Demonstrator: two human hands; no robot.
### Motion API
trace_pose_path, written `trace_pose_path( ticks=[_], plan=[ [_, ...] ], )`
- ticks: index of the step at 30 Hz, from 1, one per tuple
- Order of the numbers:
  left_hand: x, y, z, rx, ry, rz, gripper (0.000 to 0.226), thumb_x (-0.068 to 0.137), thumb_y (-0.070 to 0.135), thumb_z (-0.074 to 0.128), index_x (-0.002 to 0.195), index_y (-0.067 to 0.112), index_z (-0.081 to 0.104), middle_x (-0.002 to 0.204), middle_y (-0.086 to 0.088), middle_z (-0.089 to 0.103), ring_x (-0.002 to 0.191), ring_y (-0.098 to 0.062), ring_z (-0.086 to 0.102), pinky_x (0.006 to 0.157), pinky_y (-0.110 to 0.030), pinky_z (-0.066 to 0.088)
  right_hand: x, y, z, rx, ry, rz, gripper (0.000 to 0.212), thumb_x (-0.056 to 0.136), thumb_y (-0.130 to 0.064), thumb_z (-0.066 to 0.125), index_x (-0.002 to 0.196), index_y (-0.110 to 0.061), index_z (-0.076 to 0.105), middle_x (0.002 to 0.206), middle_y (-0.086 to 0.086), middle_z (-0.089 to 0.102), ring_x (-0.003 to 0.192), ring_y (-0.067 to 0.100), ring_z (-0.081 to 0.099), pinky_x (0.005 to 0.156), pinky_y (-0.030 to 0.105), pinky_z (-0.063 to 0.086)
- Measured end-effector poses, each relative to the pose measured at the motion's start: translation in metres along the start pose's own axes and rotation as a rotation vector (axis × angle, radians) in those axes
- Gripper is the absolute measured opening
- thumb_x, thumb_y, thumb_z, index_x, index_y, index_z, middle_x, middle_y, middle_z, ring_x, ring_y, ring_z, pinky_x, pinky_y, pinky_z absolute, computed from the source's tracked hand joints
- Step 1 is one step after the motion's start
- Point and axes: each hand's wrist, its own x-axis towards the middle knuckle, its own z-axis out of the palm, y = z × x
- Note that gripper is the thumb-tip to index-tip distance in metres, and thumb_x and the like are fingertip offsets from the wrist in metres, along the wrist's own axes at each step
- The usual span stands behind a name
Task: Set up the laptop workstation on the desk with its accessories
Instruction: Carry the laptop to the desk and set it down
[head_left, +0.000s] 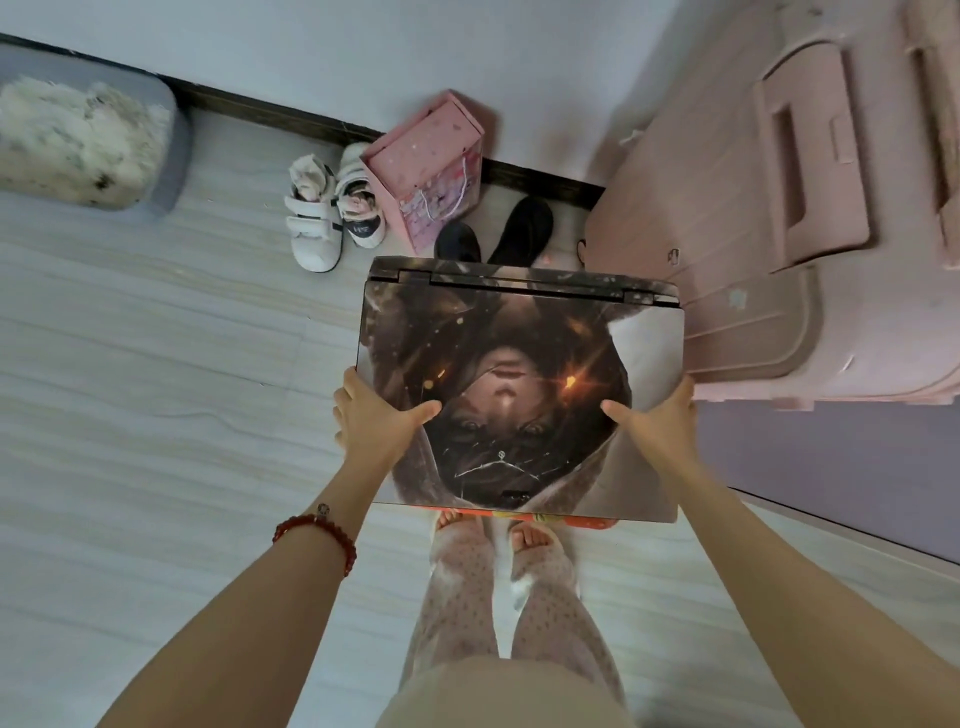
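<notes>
We are holding the closed laptop (519, 384) level above the floor at frame centre, our left hand (376, 421) gripping its left edge and our right hand (657, 418) gripping its right edge, thumbs lying on the lid

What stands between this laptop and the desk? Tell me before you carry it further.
No desk is in view, so the path cannot be judged. The closed laptop is gripped by the left hand and right hand. Ahead on the floor are white shoes, a pink bag and, rightward, a pink suitcase.
</notes>
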Motion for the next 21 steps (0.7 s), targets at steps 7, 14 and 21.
trace_pose_path(
  ticks=[7, 14, 21],
  plan=[
    [-0.025, -0.014, -0.015, 0.006, 0.065, 0.002, 0.104, 0.062, 0.051, 0.079, 0.139, 0.014, 0.018, 0.140, -0.015, 0.035, 0.128, -0.036, 0.035, 0.107, -0.054, 0.026, -0.025, 0.001, -0.010, 0.009, -0.018, -0.031, 0.091, 0.077, -0.032, 0.072, 0.143, -0.019, 0.011, 0.148, 0.013, 0.027, 0.133, 0.037, 0.031, 0.107, 0.056, 0.031],
    [-0.120, -0.053, -0.074, -0.110, 0.173, -0.155, 0.107, 0.062, 0.051, 0.079, 0.140, 0.013, 0.017, 0.141, -0.016, 0.034, 0.128, -0.036, 0.034, 0.107, -0.054, 0.026, -0.101, -0.019, -0.042, -0.084, -0.162, -0.257, 0.090, 0.076, -0.029, 0.073, 0.143, -0.016, 0.014, 0.148, 0.013, 0.028, 0.134, 0.036, 0.029, 0.110, 0.056, 0.029],
    [-0.235, -0.145, -0.145, -0.362, 0.354, -0.422, 0.107, 0.061, 0.053, 0.079, 0.141, 0.012, 0.020, 0.141, -0.016, 0.038, 0.128, -0.038, 0.037, 0.107, -0.056, 0.027, -0.214, -0.055, -0.035, -0.306, -0.333, -0.600, 0.100, 0.073, -0.030, 0.075, 0.146, -0.013, 0.008, 0.153, 0.013, 0.021, 0.140, 0.033, 0.022, 0.114, 0.051, 0.020]
  ],
)
